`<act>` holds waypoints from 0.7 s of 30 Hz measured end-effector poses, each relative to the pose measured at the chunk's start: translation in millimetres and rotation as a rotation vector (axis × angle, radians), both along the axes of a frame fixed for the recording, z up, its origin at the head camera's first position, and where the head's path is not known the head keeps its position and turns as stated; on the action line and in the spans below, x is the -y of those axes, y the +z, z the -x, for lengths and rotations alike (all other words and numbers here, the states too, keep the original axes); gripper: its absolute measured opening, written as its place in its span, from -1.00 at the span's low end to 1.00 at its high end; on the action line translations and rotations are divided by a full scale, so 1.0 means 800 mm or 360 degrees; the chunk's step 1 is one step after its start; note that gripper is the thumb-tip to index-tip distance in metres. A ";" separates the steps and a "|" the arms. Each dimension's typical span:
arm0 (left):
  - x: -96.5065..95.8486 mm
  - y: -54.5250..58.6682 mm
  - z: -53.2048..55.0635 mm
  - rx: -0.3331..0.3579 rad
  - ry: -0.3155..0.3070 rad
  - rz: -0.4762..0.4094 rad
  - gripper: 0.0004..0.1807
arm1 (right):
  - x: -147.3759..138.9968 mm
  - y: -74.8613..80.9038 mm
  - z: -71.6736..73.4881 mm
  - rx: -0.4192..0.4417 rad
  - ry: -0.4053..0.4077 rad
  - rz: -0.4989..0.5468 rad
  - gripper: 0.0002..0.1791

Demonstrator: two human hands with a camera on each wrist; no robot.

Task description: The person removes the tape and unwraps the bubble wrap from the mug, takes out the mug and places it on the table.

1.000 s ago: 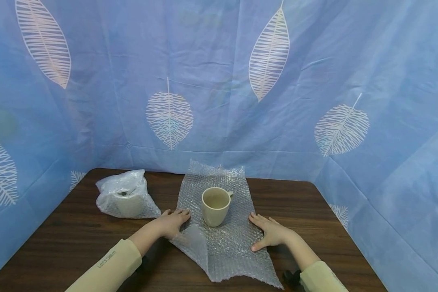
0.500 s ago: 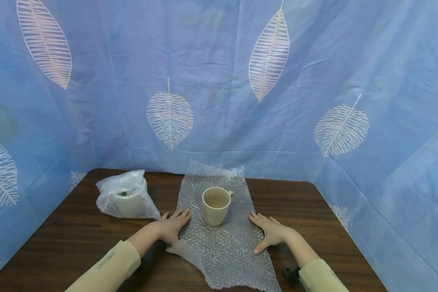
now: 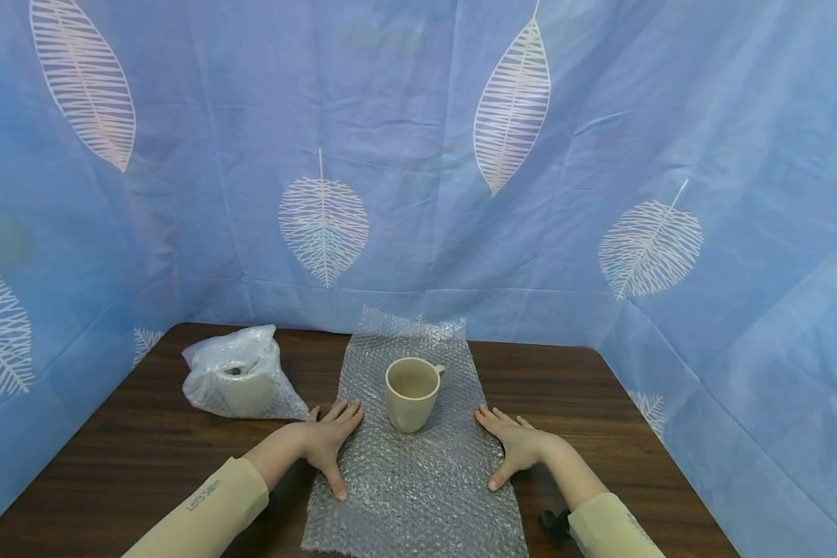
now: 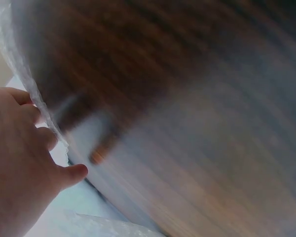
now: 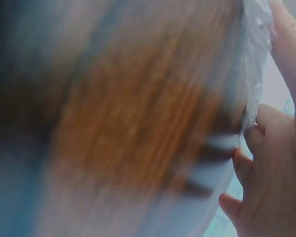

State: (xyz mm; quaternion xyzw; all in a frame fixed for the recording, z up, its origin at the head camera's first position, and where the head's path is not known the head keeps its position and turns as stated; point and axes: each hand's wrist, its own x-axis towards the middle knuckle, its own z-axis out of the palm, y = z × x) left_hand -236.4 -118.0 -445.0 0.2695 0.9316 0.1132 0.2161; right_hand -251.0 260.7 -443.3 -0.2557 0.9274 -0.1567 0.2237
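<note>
A cream mug (image 3: pixel 411 399) stands upright on a sheet of bubble wrap (image 3: pixel 432 488) laid lengthwise over the table, its handle pointing right. My left hand (image 3: pixel 323 443) rests with spread fingers on the sheet's left edge, thumb toward me. Across from it, my right hand (image 3: pixel 519 446) presses the right edge, fingers spread as well. Neither hand touches the mug. In the left wrist view, fingertips of the left hand (image 4: pixel 34 143) meet the edge of the bubble wrap (image 4: pixel 32 89). The right wrist view has the bubble wrap (image 5: pixel 256 59) along the right hand (image 5: pixel 271 148).
A bubble-wrapped bundle (image 3: pixel 244 380), with a pale cup-like shape inside, sits on the left of the dark wooden table (image 3: pixel 146 465). Behind and around the table hangs a blue leaf-patterned cloth (image 3: pixel 404 232).
The near left corner of the bubble wrap, folded over a second ago, has unfolded and lies flat. My left thumb has swung toward me onto the sheet. The mug has stayed put.
</note>
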 end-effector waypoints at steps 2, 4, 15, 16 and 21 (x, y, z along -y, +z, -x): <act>0.000 0.000 -0.001 -0.0007 -0.0002 0.0013 0.46 | 0.001 0.001 -0.001 -0.0001 -0.0011 -0.0009 0.36; 0.000 0.001 -0.002 -0.0008 -0.0002 0.0013 0.46 | 0.002 0.002 -0.002 -0.0002 -0.0022 -0.0023 0.36; -0.002 -0.003 -0.004 -0.0021 0.0022 0.0011 0.47 | 0.006 0.001 0.000 -0.0020 -0.0042 -0.0079 0.36; -0.002 -0.003 -0.004 -0.0026 0.0020 0.0015 0.47 | 0.007 0.002 0.000 -0.0016 -0.0048 -0.0081 0.36; -0.001 -0.005 -0.002 -0.0043 0.0007 0.0030 0.48 | 0.009 0.005 0.000 0.0015 -0.0077 -0.0052 0.34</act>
